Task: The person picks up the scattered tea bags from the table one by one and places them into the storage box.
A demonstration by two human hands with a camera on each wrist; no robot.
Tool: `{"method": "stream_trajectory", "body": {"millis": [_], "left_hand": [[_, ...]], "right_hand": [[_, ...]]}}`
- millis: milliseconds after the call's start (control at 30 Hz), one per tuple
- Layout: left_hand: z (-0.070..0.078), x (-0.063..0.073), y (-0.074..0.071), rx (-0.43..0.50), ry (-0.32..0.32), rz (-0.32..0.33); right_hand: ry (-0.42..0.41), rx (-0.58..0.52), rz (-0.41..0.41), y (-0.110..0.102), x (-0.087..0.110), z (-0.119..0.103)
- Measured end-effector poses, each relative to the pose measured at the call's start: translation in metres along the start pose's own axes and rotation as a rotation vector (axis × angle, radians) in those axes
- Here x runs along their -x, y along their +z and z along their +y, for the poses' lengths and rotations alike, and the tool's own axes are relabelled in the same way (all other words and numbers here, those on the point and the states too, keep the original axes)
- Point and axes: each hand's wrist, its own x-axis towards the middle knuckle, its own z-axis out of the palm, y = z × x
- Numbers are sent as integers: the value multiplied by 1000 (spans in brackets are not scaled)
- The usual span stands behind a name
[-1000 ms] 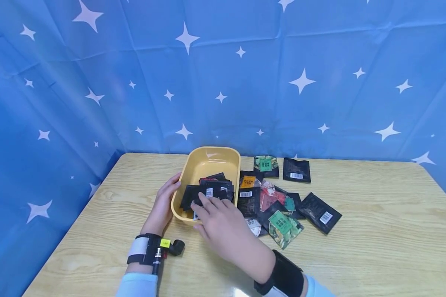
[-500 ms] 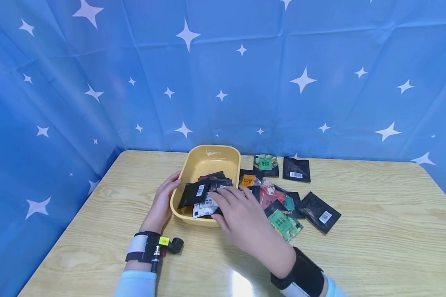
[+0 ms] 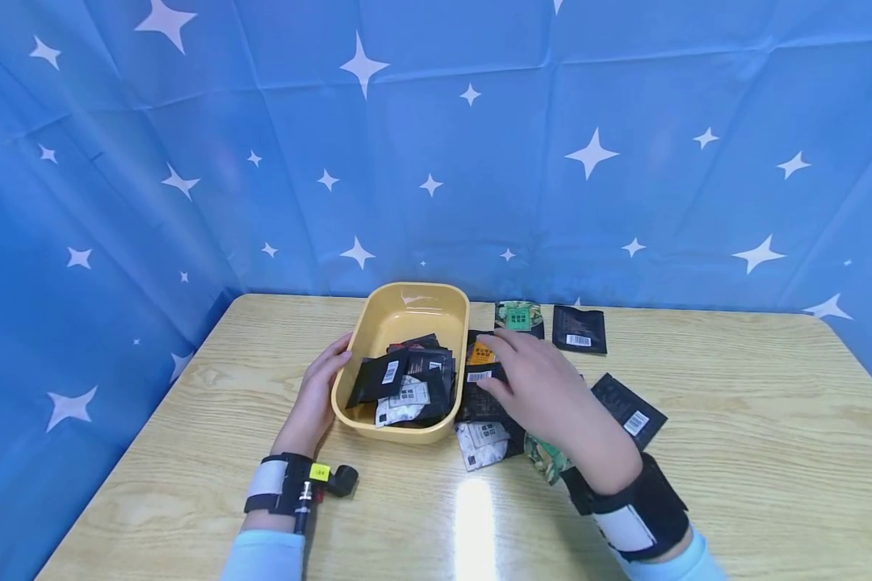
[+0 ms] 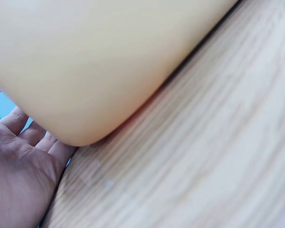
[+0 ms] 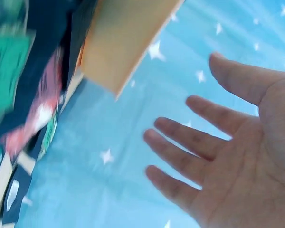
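A yellow plastic bin (image 3: pixel 421 298) stands on the table, holding several flat sachets, among them a black one with a barcode (image 3: pixel 371 381) and a white-fronted one (image 3: pixel 410 397). My left hand (image 3: pixel 316 395) rests against its left outer side; in the left wrist view the fingers (image 4: pixel 33 135) lie along the wall. Over the loose pile right of the bin hovers my right hand (image 3: pixel 552 387), holding nothing, with fingers spread in the right wrist view. Beneath or beside it are an orange-labelled sachet (image 3: pixel 483 353), a black sachet (image 3: pixel 480 399) and a white-fronted sachet (image 3: pixel 483 440). It hides part of the pile.
A green-labelled sachet (image 3: pixel 519 317) and a black sachet (image 3: pixel 579 331) lie at the table's back edge. Another black sachet (image 3: pixel 630 410) is to the right, partly behind the right arm. A blue star-patterned curtain (image 3: pixel 436 145) hangs behind the wooden table (image 3: pixel 756 452).
My right hand has left the sachets in the bin and moved right, over the loose pile. Inside the bin, a white-fronted sachet now shows. My left hand has stayed at the bin's side.
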Motion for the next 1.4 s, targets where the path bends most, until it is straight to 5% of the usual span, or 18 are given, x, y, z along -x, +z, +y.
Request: {"method": "stream_trajectory", "body": {"millis": [267, 433, 833, 1400], "left_hand": [[-1, 0, -1, 4, 6, -7], [0, 0, -2, -1, 1, 11], [0, 3, -4, -10, -4, 18], [0, 0, 0, 3, 1, 3]], "right_hand": [[270, -161, -240, -19, 5, 39], [340, -161, -276, -21, 5, 65], [355, -190, -276, -15, 18, 109], [501, -200, -405, -4, 23, 133]]}}
